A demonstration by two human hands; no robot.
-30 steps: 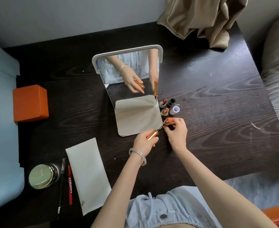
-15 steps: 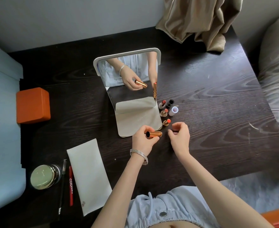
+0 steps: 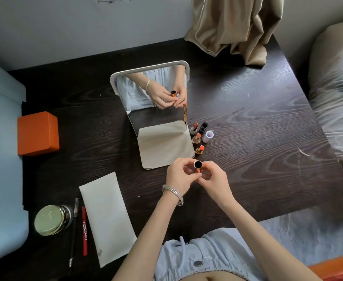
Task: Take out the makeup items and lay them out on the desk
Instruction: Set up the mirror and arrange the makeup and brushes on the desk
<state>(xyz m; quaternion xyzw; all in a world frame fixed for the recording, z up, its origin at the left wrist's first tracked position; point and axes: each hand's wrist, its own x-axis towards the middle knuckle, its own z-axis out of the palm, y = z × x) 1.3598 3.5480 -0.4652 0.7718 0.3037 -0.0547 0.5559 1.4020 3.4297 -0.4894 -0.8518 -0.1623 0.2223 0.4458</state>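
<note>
change: my right hand [image 3: 214,178] came over, now both pinch the gold cap [image 3: 197,165] with my left hand [image 3: 181,175] | lipstick [image 3: 199,149] stands done | next: set cap down

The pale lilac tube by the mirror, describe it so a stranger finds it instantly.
Start at the standing mirror on the dark desk. Right of its base stands a cluster of small tubes; the lilac tube is the rightmost. Its neighbours show red or orange lipstick, or are black.

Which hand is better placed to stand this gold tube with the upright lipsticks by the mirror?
Right, probably. Both hands grip the gold tube, but the right hand is on the side nearer the row of lipsticks; the left hand would have to cross over.
</note>
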